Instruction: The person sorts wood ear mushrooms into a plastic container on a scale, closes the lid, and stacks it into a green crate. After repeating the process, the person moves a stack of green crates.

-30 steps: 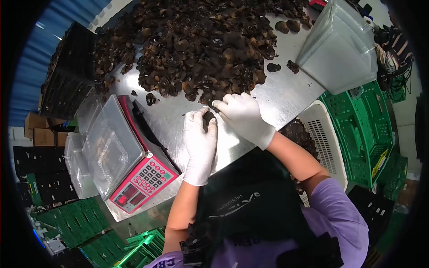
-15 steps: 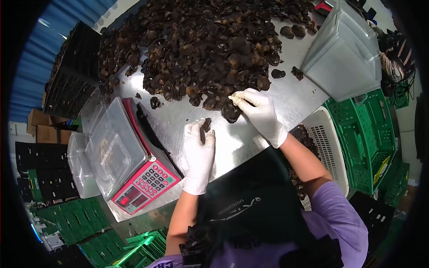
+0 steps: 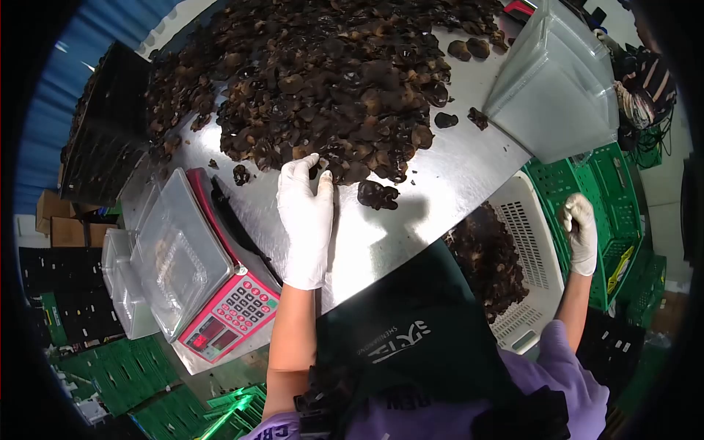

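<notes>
The left hand (image 3: 306, 214) lies palm down on the steel bench (image 3: 440, 172). Its long axis runs from the wrist near the body straight away to the fingertips, which point into the near edge of the mushroom pile (image 3: 330, 81) and touch it. The fingers are stretched out, with a narrow gap between thumb and forefinger. Dark pieces of the pile show in that gap, and nothing is clearly gripped.

The pile is a broad heap of dark, curled mushrooms covering the far part of the bench, with its longer spread running from left to right. Just right of the left hand and apart from the heap lies a loose clump (image 3: 378, 194). It is longer than it is deep and lies roughly parallel to the pile's edge.

The right hand (image 3: 581, 233) is well off to the right, beyond the bench, between the white basket (image 3: 529, 213) and the green crate (image 3: 612, 191). Its fingers are curled shut. Something dark shows at them, but I cannot tell what it is. More mushrooms fill the white basket.

Left of the left hand stands a scale (image 3: 227, 315) with a red keypad. A clear tray (image 3: 180, 253) rests on it. A stack of clear containers (image 3: 557, 88) sits at the bench's far right corner.
</notes>
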`<state>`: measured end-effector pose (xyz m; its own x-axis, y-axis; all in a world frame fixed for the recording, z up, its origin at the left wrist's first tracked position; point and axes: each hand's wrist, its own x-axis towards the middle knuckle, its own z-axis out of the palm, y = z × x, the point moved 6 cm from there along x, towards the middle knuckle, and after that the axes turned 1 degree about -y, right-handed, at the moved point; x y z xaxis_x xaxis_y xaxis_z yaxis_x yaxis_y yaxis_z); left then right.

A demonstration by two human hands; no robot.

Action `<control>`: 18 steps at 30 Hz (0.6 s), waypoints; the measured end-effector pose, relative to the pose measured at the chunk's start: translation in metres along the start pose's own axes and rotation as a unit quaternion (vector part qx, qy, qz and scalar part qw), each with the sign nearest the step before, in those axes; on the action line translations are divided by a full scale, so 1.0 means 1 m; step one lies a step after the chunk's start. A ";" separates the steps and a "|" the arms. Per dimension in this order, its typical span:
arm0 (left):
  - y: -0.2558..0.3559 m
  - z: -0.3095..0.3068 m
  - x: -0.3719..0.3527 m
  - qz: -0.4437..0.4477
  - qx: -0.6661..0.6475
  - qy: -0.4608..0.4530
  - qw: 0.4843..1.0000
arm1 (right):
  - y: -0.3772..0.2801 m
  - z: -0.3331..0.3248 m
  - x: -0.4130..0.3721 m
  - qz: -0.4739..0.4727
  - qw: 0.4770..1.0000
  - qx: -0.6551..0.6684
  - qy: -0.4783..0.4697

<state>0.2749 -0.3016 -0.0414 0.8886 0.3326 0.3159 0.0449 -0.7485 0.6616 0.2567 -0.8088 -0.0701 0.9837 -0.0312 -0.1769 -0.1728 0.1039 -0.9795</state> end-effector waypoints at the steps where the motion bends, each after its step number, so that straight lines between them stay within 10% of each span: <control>1: -0.001 0.002 0.001 -0.009 0.005 -0.009 1.000 | 0.024 -0.037 -0.008 0.041 0.999 0.023 0.019; 2: -0.001 0.004 0.002 0.002 0.002 -0.004 1.000 | 0.113 -0.144 -0.025 0.072 0.911 -0.405 0.012; 3: -0.002 0.006 0.003 0.004 -0.002 -0.003 1.000 | 0.198 -0.247 -0.042 0.101 0.649 -0.754 -0.013; 5: -0.004 0.012 0.005 0.014 0.063 -0.049 0.997 | 0.145 -0.181 -0.087 0.234 0.585 -0.777 -0.002; 10: -0.014 0.015 0.008 0.023 -0.008 -0.010 1.000 | 0.119 -0.128 -0.075 0.212 0.657 -0.708 0.150; 13: -0.029 -0.001 0.005 -0.059 -0.219 0.046 0.973 | 0.074 -0.059 -0.047 0.041 0.658 -0.734 0.161; 18: -0.049 -0.032 -0.012 -0.129 -0.297 0.061 0.944 | -0.008 0.103 -0.019 -0.174 0.848 -0.496 0.070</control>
<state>0.2471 -0.2505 -0.0555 0.8227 0.5500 0.1436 -0.0435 -0.1909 0.9806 0.2447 -0.7062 -0.0486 0.9802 -0.0141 0.1973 0.1015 -0.8205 -0.5626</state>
